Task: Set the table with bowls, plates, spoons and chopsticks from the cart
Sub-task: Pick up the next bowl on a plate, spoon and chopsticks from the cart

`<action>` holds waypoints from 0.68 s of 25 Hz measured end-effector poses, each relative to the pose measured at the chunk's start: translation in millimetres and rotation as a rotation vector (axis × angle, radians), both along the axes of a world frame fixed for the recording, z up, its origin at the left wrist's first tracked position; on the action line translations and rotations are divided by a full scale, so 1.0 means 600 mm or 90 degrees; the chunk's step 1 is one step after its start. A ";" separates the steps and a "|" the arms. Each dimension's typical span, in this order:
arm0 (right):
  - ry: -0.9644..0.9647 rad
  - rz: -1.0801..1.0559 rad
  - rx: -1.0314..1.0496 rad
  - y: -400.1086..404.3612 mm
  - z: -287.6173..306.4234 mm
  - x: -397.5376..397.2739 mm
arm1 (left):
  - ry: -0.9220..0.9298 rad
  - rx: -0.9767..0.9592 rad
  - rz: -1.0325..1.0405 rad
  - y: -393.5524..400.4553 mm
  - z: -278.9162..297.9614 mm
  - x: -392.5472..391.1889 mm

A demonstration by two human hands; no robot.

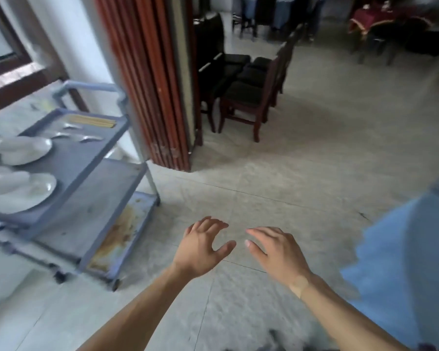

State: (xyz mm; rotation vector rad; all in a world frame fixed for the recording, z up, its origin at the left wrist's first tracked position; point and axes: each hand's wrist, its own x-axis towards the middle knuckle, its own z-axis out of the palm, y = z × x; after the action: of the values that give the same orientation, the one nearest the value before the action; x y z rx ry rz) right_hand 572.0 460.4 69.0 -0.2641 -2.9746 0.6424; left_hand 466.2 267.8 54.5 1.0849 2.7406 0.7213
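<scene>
While both hands empty: left hand and right hand, lower centre, fingers spread wide, holding nothing. Cart at left of frame; plates with bowls on top shelf, spoons and chopsticks behind them. Blue-clothed desk at right edge. Risk: stacked crockery sliding off plates if lifted tilted; view blurred, reach likely misjudged.
</scene>
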 end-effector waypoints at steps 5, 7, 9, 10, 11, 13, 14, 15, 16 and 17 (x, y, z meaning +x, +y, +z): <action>-0.025 0.145 0.018 -0.061 0.000 -0.144 | -0.002 -0.025 0.133 -0.097 0.000 -0.068; -0.029 0.196 0.027 -0.082 -0.003 -0.204 | -0.011 -0.026 0.189 -0.128 -0.007 -0.095; -0.029 0.241 0.032 -0.096 -0.007 -0.261 | -0.015 -0.035 0.235 -0.147 -0.012 -0.125; -0.032 0.264 0.036 -0.100 -0.009 -0.290 | -0.015 -0.040 0.254 -0.153 -0.014 -0.143; -0.035 0.289 0.038 -0.104 -0.010 -0.325 | -0.018 -0.041 0.277 -0.158 -0.016 -0.164; -0.035 0.328 0.039 -0.109 -0.012 -0.388 | -0.027 -0.036 0.321 -0.164 -0.017 -0.202; -0.033 0.345 0.038 -0.110 -0.013 -0.421 | -0.030 -0.037 0.342 -0.166 -0.018 -0.221; -0.034 0.361 0.037 -0.112 -0.015 -0.449 | -0.033 -0.042 0.359 -0.168 -0.019 -0.238; -0.037 0.378 0.035 -0.115 -0.016 -0.478 | -0.039 -0.049 0.378 -0.171 -0.022 -0.255; -0.040 0.396 0.033 -0.118 -0.018 -0.503 | -0.046 -0.050 0.398 -0.176 -0.023 -0.268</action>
State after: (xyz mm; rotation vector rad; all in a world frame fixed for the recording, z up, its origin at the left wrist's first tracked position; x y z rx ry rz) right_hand 270.1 389.6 58.1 0.6813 -3.1126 0.6041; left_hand 305.2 162.4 40.5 0.1595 3.0149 0.6795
